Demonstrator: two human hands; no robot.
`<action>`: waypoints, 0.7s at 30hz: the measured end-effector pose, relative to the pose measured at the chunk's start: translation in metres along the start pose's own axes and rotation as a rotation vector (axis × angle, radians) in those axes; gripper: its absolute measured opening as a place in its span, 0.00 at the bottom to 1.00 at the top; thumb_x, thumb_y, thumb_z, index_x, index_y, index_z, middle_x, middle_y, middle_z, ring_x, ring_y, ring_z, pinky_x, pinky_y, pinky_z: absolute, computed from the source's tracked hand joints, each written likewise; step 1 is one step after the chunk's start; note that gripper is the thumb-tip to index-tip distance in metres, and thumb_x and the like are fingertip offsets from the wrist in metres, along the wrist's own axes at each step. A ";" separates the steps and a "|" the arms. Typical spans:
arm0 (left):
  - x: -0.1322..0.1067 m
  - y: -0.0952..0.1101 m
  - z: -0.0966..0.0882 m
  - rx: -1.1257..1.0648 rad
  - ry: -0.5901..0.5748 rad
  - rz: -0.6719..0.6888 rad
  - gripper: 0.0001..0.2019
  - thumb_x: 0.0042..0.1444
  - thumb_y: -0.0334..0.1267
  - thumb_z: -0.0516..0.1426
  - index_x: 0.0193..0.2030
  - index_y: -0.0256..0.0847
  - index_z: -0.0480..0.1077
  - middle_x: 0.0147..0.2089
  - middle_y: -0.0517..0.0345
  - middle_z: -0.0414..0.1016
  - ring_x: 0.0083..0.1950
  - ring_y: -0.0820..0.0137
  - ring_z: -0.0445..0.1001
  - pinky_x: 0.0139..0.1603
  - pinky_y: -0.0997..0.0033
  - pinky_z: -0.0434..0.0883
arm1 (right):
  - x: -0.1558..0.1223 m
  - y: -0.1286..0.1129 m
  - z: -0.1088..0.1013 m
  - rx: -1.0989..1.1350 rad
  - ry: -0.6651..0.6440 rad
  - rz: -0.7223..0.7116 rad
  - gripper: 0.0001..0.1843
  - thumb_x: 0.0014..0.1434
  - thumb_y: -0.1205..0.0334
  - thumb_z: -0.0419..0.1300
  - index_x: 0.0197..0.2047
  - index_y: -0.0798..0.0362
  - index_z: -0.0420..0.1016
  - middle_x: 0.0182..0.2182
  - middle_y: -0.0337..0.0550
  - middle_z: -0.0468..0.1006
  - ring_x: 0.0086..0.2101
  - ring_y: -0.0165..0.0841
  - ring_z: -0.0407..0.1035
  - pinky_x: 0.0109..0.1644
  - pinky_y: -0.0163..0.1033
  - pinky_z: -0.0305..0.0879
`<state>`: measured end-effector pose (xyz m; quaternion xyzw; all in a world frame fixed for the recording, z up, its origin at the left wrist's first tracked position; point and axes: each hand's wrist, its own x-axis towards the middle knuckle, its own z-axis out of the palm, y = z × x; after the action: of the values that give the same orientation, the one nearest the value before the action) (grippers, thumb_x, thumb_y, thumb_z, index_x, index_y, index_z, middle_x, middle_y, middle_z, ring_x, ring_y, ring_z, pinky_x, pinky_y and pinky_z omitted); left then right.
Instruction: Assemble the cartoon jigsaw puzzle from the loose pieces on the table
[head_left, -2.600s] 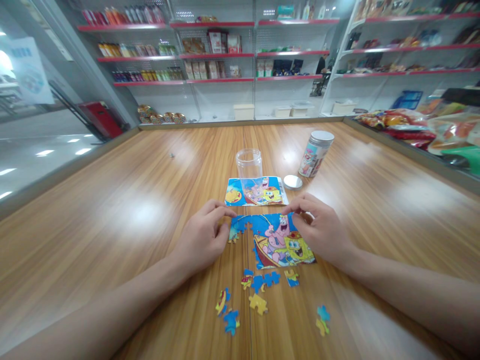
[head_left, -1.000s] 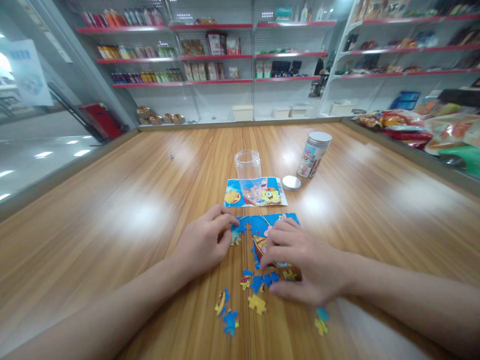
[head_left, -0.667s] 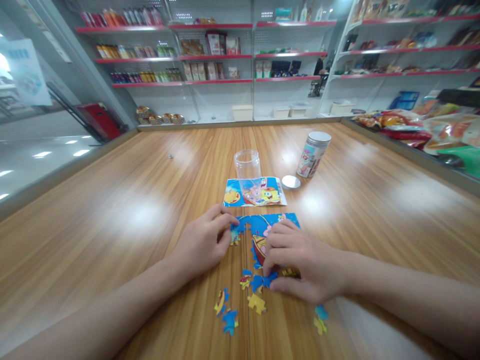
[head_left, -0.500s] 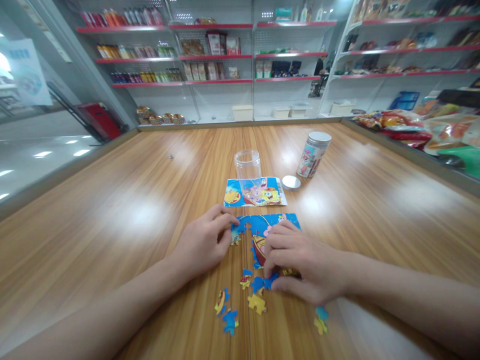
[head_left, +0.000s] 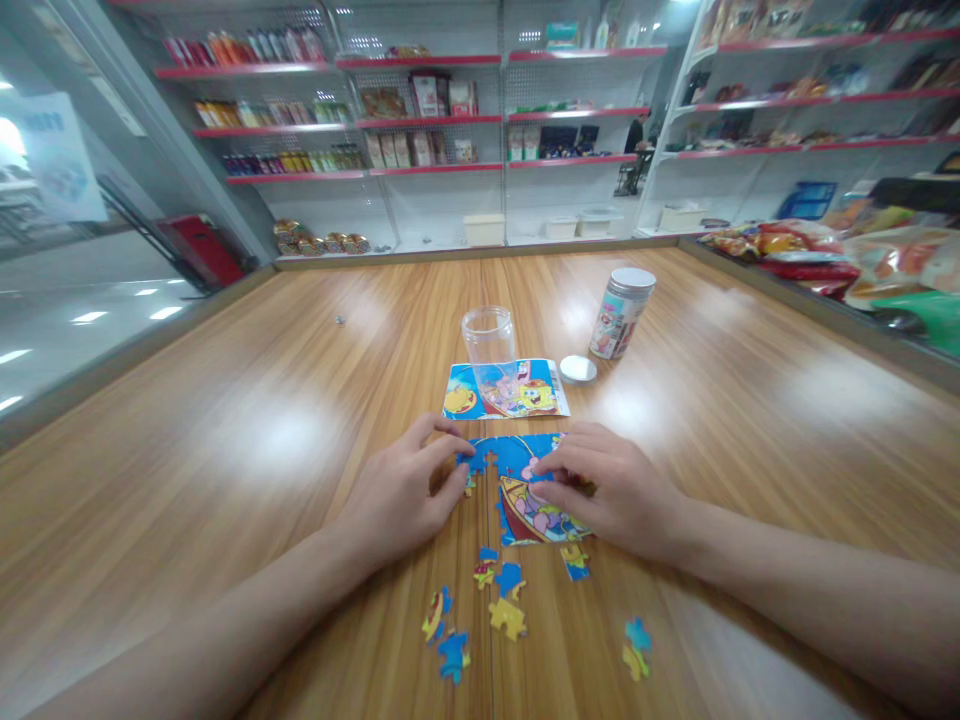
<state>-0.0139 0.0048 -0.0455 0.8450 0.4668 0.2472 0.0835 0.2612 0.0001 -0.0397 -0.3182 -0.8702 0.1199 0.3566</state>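
A partly built cartoon jigsaw puzzle (head_left: 525,500) lies on the wooden table (head_left: 262,420) between my hands. My left hand (head_left: 409,490) is curled, its fingertips and thumb pinching the puzzle's upper left edge. My right hand (head_left: 611,490) lies over the puzzle's right side, fingers closed on a blue puzzle piece (head_left: 546,467) held against the picture. Several loose pieces (head_left: 507,617) are scattered on the near side of the puzzle, one more pair (head_left: 636,645) to the right.
A printed reference picture (head_left: 517,395) lies beyond the puzzle, with an open clear jar (head_left: 489,340) standing on its back edge. A loose lid (head_left: 578,369) and a capped printed jar (head_left: 621,312) are to the right. Snack bags (head_left: 810,250) line the table's right edge; shop shelves stand behind.
My right hand dropped to the loose pieces, took up a blue piece and carried it back up onto the puzzle. My left hand stayed at the puzzle's left edge.
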 end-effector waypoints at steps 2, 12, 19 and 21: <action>0.000 0.000 0.000 0.000 -0.003 0.003 0.09 0.64 0.37 0.54 0.48 0.46 0.73 0.56 0.55 0.68 0.45 0.68 0.76 0.54 0.60 0.74 | -0.001 -0.004 0.000 0.083 -0.015 -0.034 0.05 0.63 0.66 0.63 0.43 0.55 0.77 0.32 0.41 0.77 0.34 0.33 0.67 0.40 0.40 0.62; 0.000 0.000 0.000 -0.008 -0.013 0.024 0.09 0.65 0.35 0.53 0.48 0.46 0.73 0.55 0.55 0.69 0.44 0.68 0.75 0.50 0.63 0.74 | 0.000 -0.002 -0.001 0.020 -0.084 -0.010 0.12 0.60 0.73 0.58 0.44 0.56 0.80 0.36 0.48 0.74 0.39 0.37 0.66 0.44 0.45 0.65; -0.001 -0.001 0.001 -0.050 -0.003 0.033 0.09 0.64 0.34 0.53 0.48 0.43 0.73 0.56 0.53 0.69 0.32 0.76 0.70 0.35 0.70 0.70 | 0.000 -0.002 0.002 0.004 -0.071 -0.012 0.14 0.60 0.73 0.58 0.48 0.55 0.77 0.44 0.50 0.75 0.46 0.39 0.67 0.52 0.48 0.65; -0.001 -0.001 0.001 -0.063 0.000 0.038 0.09 0.64 0.33 0.53 0.47 0.43 0.73 0.55 0.54 0.70 0.36 0.73 0.72 0.37 0.70 0.71 | 0.001 0.000 0.002 -0.019 -0.062 0.013 0.10 0.61 0.73 0.59 0.45 0.54 0.76 0.40 0.47 0.76 0.43 0.38 0.68 0.48 0.46 0.65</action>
<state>-0.0147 0.0042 -0.0469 0.8507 0.4425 0.2635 0.1052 0.2591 0.0007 -0.0405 -0.3236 -0.8798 0.1236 0.3256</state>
